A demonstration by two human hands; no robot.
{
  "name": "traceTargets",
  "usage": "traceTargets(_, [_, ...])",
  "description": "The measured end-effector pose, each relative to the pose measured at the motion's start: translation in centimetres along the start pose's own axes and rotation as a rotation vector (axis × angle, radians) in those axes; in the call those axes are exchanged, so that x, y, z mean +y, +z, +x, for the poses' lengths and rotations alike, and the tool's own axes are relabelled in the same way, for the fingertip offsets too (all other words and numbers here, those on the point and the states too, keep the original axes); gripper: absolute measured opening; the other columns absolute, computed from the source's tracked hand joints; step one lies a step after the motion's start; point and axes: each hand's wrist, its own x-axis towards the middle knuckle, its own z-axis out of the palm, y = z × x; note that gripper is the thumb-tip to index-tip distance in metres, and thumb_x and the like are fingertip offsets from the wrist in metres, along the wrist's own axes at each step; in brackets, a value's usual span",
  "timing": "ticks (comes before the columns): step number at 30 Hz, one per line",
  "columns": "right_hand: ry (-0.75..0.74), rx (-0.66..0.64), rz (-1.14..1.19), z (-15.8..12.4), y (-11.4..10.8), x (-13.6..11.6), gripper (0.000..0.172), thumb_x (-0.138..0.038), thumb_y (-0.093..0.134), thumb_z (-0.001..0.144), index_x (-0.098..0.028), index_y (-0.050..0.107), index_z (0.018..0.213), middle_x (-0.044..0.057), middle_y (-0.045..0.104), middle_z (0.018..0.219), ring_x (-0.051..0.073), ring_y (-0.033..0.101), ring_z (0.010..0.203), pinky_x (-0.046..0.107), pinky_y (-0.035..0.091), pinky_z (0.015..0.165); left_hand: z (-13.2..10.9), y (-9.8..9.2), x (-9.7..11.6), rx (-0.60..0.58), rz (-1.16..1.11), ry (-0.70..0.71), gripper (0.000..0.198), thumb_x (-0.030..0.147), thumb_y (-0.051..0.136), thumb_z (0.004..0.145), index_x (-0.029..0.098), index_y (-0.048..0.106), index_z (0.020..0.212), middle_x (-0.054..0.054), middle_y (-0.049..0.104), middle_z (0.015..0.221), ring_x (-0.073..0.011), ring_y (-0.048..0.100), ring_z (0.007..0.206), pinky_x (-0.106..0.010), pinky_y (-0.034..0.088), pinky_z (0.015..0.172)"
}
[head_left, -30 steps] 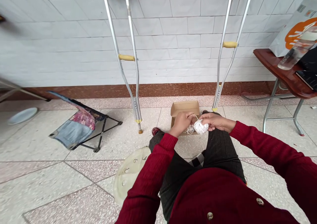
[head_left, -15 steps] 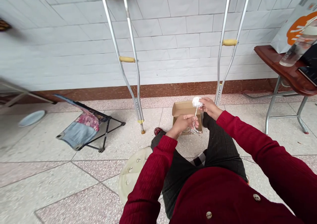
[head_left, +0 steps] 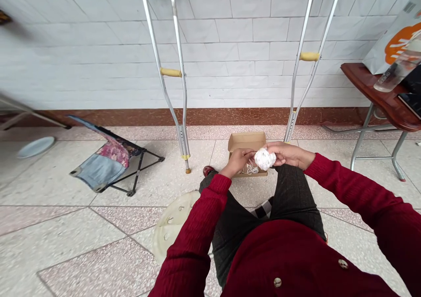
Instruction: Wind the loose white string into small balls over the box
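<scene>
A ball of white yarn (head_left: 265,159) is held by my right hand (head_left: 287,154), whose fingers close around its right side. Just left of the ball, my left hand (head_left: 239,161) pinches the white strand, close to the ball; its fingertips are partly hidden. Below and behind both hands, an open cardboard box (head_left: 246,141) sits on the floor between my feet, its lid raised toward the wall. Loose white strands (head_left: 252,169) lie in the box, under my hands.
Two metal crutches (head_left: 182,100) (head_left: 292,91) lean on the tiled wall. A folding stool (head_left: 108,167) stands at left, near a pale plate (head_left: 36,147). A round plastic stool (head_left: 171,227) is beside my left leg. At right, a brown stool (head_left: 368,86) carries a bottle (head_left: 390,78) and a bag (head_left: 378,51).
The yarn ball has come lower and nearer, turned in my right hand. My left hand has shifted slightly left and up, and the strand between the hands no longer shows as an upright line.
</scene>
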Motion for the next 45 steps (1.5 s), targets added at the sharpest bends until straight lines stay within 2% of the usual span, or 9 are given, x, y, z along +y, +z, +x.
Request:
traceTargets(3, [0.056,0.118,-0.236,0.4,-1.1,2.0,0.032,-0.023,0.068,0.067,-0.017,0.055,0.095,-0.007,0.053,0.051,0.006,0.036,0.034,0.017,0.017,0.032,0.1,-0.6,1.6,0.028,0.107,0.065,0.027,0.036,0.057,0.083,0.015,0.070,0.072,-0.003,0.069,0.071,-0.0135,0.060,0.063,-0.023,0.047,0.060])
traceTargets(6, [-0.048,0.362,-0.545,1.9,-2.1,3.2,0.040,-0.023,0.071,0.066,-0.017,0.056,0.103,-0.008,0.053,0.050,0.008,0.042,0.034,0.020,0.024,0.035,0.2,-0.2,2.9,0.007,0.235,0.105,0.027,0.031,0.057,0.083,0.015,0.068,0.063,-0.002,0.066,0.063,-0.0121,0.057,0.059,-0.023,0.045,0.060])
traceTargets(10, [-0.231,0.554,-0.567,4.0,-2.2,3.1,0.021,-0.026,0.067,0.073,-0.018,0.063,0.092,-0.005,0.056,0.054,0.009,0.048,0.038,0.021,0.033,0.040,-0.1,1.0,3.2,-0.112,-0.012,-0.012,0.028,0.037,0.062,0.081,0.013,0.070,0.070,-0.006,0.069,0.068,-0.0143,0.061,0.059,-0.025,0.046,0.054])
traceTargets(14, [-0.288,0.516,-0.027,5.1,-1.9,2.0,0.013,-0.026,0.062,0.079,-0.017,0.061,0.088,-0.001,0.061,0.063,0.009,0.052,0.043,0.019,0.036,0.039,-1.2,1.3,2.6,-0.155,-0.317,-0.092,0.036,0.045,0.072,0.075,0.011,0.073,0.088,-0.013,0.073,0.091,-0.0199,0.067,0.079,-0.028,0.053,0.062])
traceTargets(18, [-0.227,0.391,0.281,5.2,-1.8,0.0,0.009,-0.023,0.061,0.081,-0.015,0.059,0.085,0.002,0.063,0.066,0.007,0.050,0.044,0.018,0.036,0.037,-1.6,0.9,1.9,-0.051,-0.407,-0.115,0.046,0.043,0.079,0.068,0.012,0.071,0.101,-0.014,0.070,0.110,-0.0225,0.067,0.093,-0.031,0.056,0.071])
traceTargets(24, [-0.257,0.299,0.362,4.3,-1.0,-2.4,0.009,-0.021,0.057,0.084,-0.014,0.059,0.089,0.002,0.063,0.067,0.007,0.049,0.044,0.017,0.034,0.037,-0.6,1.3,1.5,0.091,-0.501,-0.051,0.048,0.042,0.078,0.068,0.011,0.068,0.103,-0.014,0.072,0.106,-0.0240,0.068,0.093,-0.036,0.056,0.077])
traceTargets(33, [-0.247,0.373,0.483,4.0,-1.2,-2.2,0.006,-0.022,0.054,0.084,-0.018,0.054,0.089,-0.002,0.058,0.064,0.006,0.045,0.043,0.016,0.027,0.035,-0.2,0.4,0.4,0.414,-0.477,-0.001,0.046,0.041,0.076,0.069,0.012,0.065,0.104,-0.011,0.074,0.093,-0.0210,0.071,0.082,-0.035,0.055,0.078])
traceTargets(39, [-0.284,0.324,0.535,4.2,-1.4,-3.3,0.005,-0.021,0.052,0.085,-0.019,0.054,0.089,-0.001,0.057,0.066,0.006,0.044,0.044,0.015,0.028,0.035,-0.2,0.6,-0.1,0.325,-0.319,0.025,0.031,0.038,0.078,0.067,0.014,0.071,0.084,-0.006,0.073,0.080,-0.0194,0.068,0.077,-0.031,0.052,0.077])
traceTargets(45, [-0.268,0.383,0.527,4.6,-2.5,-3.0,0.005,-0.023,0.055,0.085,-0.019,0.053,0.086,-0.001,0.056,0.063,0.006,0.043,0.042,0.015,0.029,0.032,-1.4,0.0,1.5,0.235,-0.397,-0.007,0.038,0.048,0.073,0.072,0.014,0.073,0.090,-0.008,0.074,0.084,-0.0198,0.067,0.081,-0.032,0.052,0.079])
